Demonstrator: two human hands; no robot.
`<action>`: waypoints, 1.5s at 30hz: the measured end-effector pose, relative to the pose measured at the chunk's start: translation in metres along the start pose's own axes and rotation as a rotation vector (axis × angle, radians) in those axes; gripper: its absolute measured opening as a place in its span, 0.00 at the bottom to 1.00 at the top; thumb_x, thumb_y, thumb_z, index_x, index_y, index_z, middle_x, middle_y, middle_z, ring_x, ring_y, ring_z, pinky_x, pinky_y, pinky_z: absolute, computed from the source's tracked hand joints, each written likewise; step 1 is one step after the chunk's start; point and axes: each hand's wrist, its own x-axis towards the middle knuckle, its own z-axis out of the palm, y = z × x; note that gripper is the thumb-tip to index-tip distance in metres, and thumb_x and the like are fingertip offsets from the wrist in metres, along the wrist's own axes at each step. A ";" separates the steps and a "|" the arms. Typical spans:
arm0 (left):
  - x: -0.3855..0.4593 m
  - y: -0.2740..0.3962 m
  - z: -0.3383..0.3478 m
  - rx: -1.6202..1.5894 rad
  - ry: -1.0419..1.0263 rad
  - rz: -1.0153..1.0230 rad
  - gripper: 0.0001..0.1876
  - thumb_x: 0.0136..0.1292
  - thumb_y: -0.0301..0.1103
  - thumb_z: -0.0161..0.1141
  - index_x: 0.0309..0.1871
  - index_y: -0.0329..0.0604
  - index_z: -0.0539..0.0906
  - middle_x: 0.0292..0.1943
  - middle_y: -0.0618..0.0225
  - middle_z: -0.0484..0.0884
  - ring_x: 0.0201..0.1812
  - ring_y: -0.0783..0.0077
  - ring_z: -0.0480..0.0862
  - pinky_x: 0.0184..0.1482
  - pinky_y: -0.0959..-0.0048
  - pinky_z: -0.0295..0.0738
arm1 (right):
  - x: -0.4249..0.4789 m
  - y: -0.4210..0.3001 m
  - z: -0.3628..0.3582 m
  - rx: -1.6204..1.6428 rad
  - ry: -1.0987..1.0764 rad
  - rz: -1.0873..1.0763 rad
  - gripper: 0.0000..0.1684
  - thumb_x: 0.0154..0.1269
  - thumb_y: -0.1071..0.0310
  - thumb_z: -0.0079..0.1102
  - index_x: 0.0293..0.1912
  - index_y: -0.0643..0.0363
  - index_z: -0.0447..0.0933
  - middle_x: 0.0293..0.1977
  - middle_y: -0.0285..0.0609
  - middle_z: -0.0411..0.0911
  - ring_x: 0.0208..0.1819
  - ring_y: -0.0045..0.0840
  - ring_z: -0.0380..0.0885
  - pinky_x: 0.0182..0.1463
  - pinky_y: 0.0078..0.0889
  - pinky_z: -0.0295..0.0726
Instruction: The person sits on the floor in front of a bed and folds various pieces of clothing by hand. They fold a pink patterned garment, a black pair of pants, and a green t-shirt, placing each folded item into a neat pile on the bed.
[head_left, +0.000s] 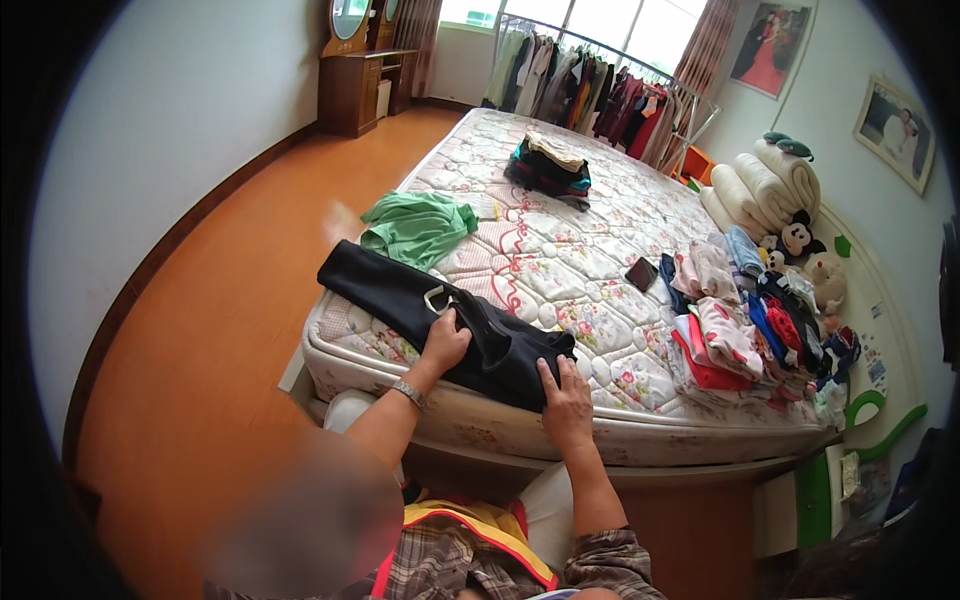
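A black garment (375, 289), apparently trousers, lies folded lengthwise across the near left corner of the mattress (589, 262). My left hand (448, 341) has its fingers curled on the cloth near the middle, just below a white loop (439, 300) that looks like a drawstring or strap. At the garment's right end my right hand (568, 397) rests with fingers spread on the fabric; its thumb is hard to make out. Just beyond the black garment is a crumpled green garment (420, 225), close to the mattress's left edge.
Further back on the mattress sits a stack of folded clothes (551, 169). To the right are a dark phone (641, 274), piles of folded clothes (724, 337), rolled white quilts (765, 187) and plush toys (799, 236) by the headboard (892, 300). A loaded clothes rack (577, 82) stands behind.
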 end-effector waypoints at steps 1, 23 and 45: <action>0.001 -0.005 0.001 -0.009 -0.005 -0.012 0.12 0.53 0.29 0.52 0.38 0.29 0.74 0.34 0.40 0.80 0.40 0.38 0.79 0.44 0.57 0.75 | 0.001 -0.001 -0.004 -0.010 -0.020 -0.001 0.33 0.56 0.78 0.49 0.63 0.50 0.69 0.59 0.55 0.67 0.63 0.46 0.66 0.66 0.45 0.62; -0.009 0.003 -0.002 -0.086 0.017 -0.038 0.18 0.56 0.27 0.54 0.49 0.25 0.73 0.29 0.47 0.81 0.32 0.52 0.83 0.37 0.62 0.75 | 0.056 -0.026 0.042 0.002 -0.101 0.179 0.37 0.62 0.42 0.52 0.58 0.62 0.71 0.58 0.46 0.72 0.66 0.37 0.62 0.71 0.47 0.49; -0.016 0.024 -0.007 0.104 0.031 -0.045 0.18 0.54 0.31 0.56 0.48 0.33 0.75 0.25 0.49 0.80 0.32 0.45 0.81 0.36 0.55 0.75 | 0.078 0.020 0.045 0.694 0.121 0.143 0.22 0.61 0.50 0.62 0.45 0.57 0.79 0.29 0.50 0.81 0.27 0.38 0.80 0.34 0.34 0.77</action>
